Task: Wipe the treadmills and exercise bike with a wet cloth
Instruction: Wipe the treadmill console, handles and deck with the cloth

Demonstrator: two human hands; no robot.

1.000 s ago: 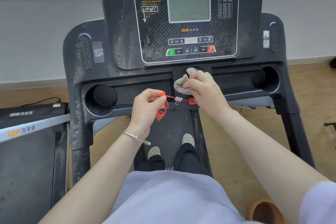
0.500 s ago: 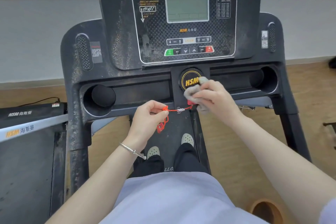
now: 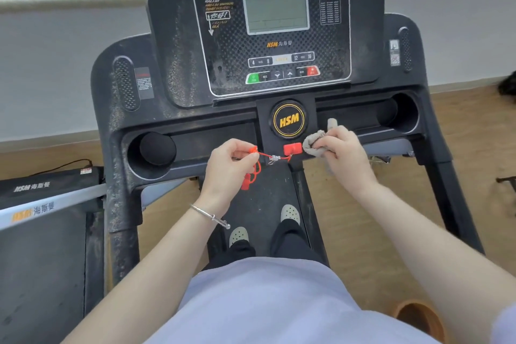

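Standing on the belt (image 3: pixel 265 204) of a dusty black treadmill (image 3: pixel 173 120), facing its console (image 3: pixel 363 36). Left hand (image 3: pixel 229 165) in front of the console's lower edge, thumb and forefinger pinching the red safety cord (image 3: pixel 265 154), with the cord's red clip (image 3: pixel 247 180) dangling below the fingers. Cord stretched rightward through a small metal swivel (image 3: pixel 274 159) to the red safety key (image 3: pixel 292 148), seated at the middle of the console's lower edge, just under the round HSM badge (image 3: pixel 289 119). Silver bracelet (image 3: pixel 209 215) on the left wrist.

Right hand (image 3: pixel 343 153) just right of the safety key, fingers curled round a bunched grey cloth (image 3: pixel 312 143); cloth touching the console beside the key, one corner sticking up above the knuckles. Cannot tell whether the cloth is wet.

Grey display (image 3: pixel 276 11) in the upper middle of the console, button row (image 3: pixel 282 74) beneath it with a green button at the left end and a red one at the right. Round cup holder (image 3: pixel 156 148) at the left end of the tray, another cup holder (image 3: pixel 396 114) at the right end. Dust thick along the left upright and the left part of the console.

Second treadmill (image 3: pixel 42 204) along the left edge of the view, folded low, marked HSM. Two pale perforated shoes (image 3: pixel 290 213) on the belt below the hands. Wooden floor (image 3: pixel 363 218) on both sides.
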